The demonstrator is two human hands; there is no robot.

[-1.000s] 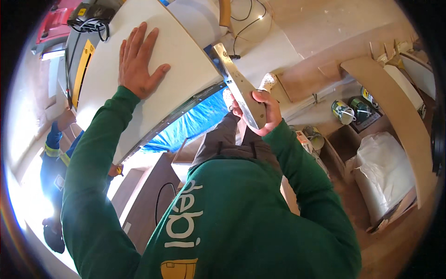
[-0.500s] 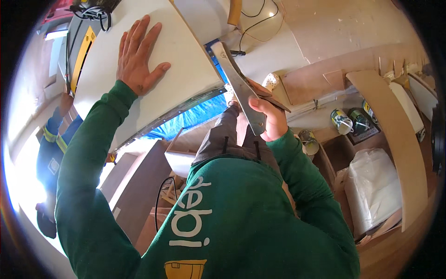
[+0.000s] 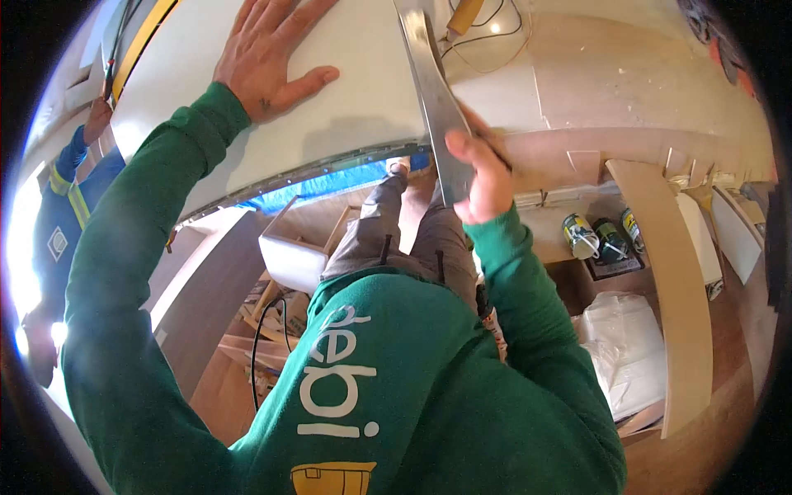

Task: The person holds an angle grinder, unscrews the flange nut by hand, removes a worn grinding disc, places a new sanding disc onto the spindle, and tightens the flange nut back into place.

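My left hand point(image 3: 268, 66) lies flat on a white panel point(image 3: 346, 107), its fingers stretched out and apart. My right hand point(image 3: 483, 169) grips a long, bare metal bar point(image 3: 433, 74) with its thumb across the near end. The bar is nearly upright in the picture and runs along the panel's right edge; whether it touches the panel I cannot tell. A brown strip shows behind the bar at my fingers, which are partly hidden. Below the panel's metal-trimmed edge point(image 3: 322, 165) is blue sheeting point(image 3: 313, 182).
A co-worker in blue point(image 3: 62, 223) stands at the left, a hand beside a yellow strip point(image 3: 144, 49). Cables point(image 3: 503, 33) lie at the top. To the right are paint cans point(image 3: 582, 235), a long tan board point(image 3: 668, 297) and a white plastic bundle point(image 3: 619, 346).
The panel, both my hands and the bar sit higher in the picture. The bar is turned more upright and my right hand has moved up with it. My left hand stays spread on the panel.
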